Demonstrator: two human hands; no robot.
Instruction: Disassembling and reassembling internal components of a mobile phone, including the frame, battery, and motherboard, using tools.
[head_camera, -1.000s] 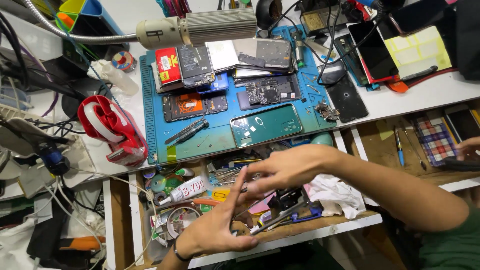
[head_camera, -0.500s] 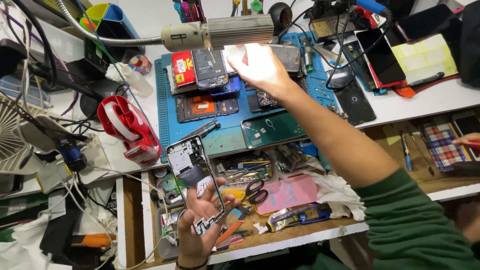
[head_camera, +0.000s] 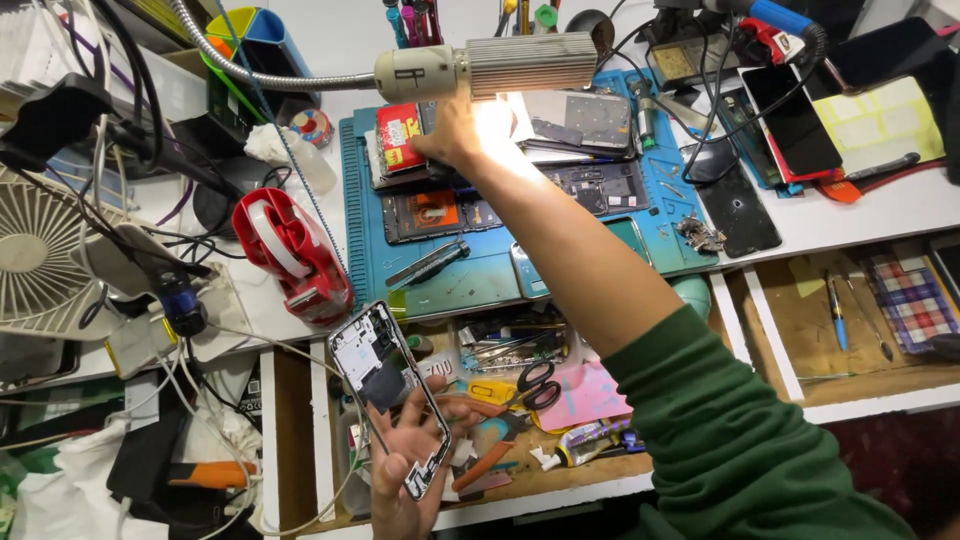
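Left hand (head_camera: 405, 460) cradles the phone frame (head_camera: 388, 392) flat on its palm over the open drawer (head_camera: 500, 470), prob to keep it steady, while right hand (head_camera: 455, 135) reaches under the lamp (head_camera: 485, 68) w/ fingers curled on stuff on the blue mat (head_camera: 470, 275), can't tell what it's gripping.

An opened phone frame (head_camera: 388, 395) is held in the left hand (head_camera: 405, 470), near. Far off, a phone stack (head_camera: 410, 145) on the blue mat (head_camera: 480, 270) is touched by the right hand (head_camera: 455, 135).
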